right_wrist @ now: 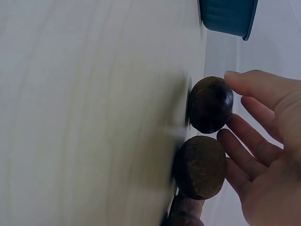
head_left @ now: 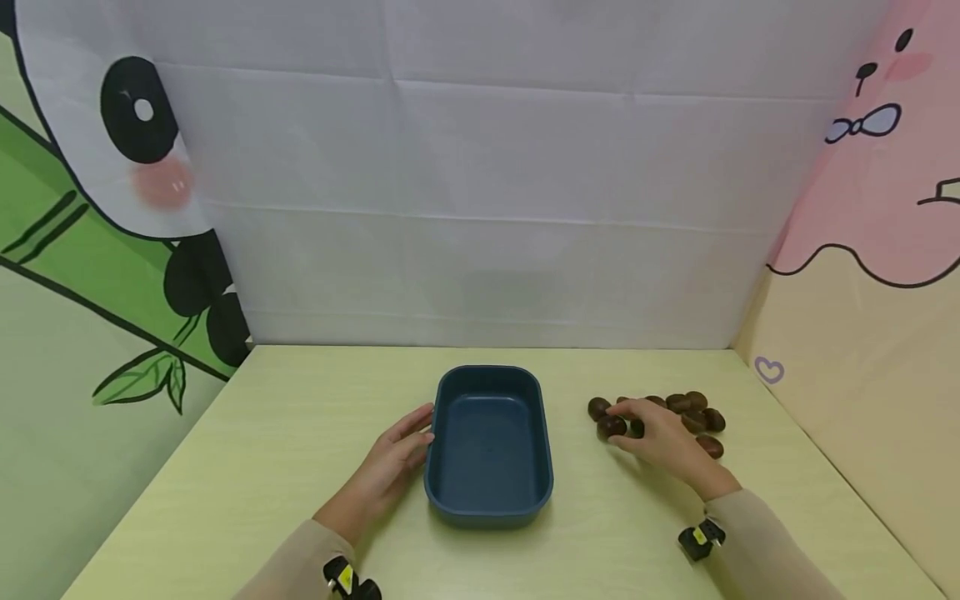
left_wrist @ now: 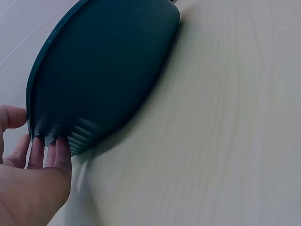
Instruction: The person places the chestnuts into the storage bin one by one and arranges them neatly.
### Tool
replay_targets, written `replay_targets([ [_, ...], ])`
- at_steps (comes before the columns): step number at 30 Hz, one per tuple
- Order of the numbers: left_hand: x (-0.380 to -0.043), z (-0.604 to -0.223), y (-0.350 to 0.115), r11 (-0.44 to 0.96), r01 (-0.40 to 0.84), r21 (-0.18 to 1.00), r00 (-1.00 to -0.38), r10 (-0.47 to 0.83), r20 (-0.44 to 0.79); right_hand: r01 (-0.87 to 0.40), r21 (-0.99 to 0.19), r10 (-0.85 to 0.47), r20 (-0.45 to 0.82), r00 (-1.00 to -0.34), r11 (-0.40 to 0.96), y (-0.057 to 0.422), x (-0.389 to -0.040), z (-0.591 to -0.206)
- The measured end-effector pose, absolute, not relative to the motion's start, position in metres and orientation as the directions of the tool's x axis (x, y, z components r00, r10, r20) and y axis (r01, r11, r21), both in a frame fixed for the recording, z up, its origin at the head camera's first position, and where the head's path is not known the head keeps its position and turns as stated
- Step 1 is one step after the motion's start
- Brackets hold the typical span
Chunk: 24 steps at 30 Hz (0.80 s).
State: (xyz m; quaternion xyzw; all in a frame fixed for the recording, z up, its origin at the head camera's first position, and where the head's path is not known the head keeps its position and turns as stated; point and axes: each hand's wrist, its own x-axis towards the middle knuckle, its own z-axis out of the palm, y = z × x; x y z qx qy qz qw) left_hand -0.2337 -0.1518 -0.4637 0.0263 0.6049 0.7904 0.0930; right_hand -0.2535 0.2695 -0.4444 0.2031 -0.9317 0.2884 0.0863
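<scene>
A dark blue rectangular container (head_left: 491, 508) stands upright on the table, its inside bare. My left hand (head_left: 392, 460) rests against its left side, fingers extended and fingertips touching the outer wall. In the left wrist view, the thumb lies near the rim of the container (left_wrist: 103, 70). To the right, my right hand (head_left: 660, 437) has thumb and fingertips at opposite sides of a glossy brown chestnut (head_left: 611, 427), pinching it at table level. The right wrist view shows this chestnut (right_wrist: 211, 104) close beside another chestnut (right_wrist: 201, 167), under the fingers.
Several more chestnuts (head_left: 696, 421) lie loosely grouped around and behind the right hand; the hand partly hides some. The pale wooden table (head_left: 300, 417) meets a white cloth backdrop (head_left: 487, 208) at its far edge. Printed panels stand at both sides.
</scene>
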Motion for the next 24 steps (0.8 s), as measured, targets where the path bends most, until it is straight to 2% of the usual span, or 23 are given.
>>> replay_targets([
  [24, -0.233, -0.466, -0.152, -0.251, -0.097, 0.963, -0.979, 0.197, -0.048, -0.418, -0.437, -0.37, 0.196, -0.908, 0.796, 0.266, -0.275, -0.446],
])
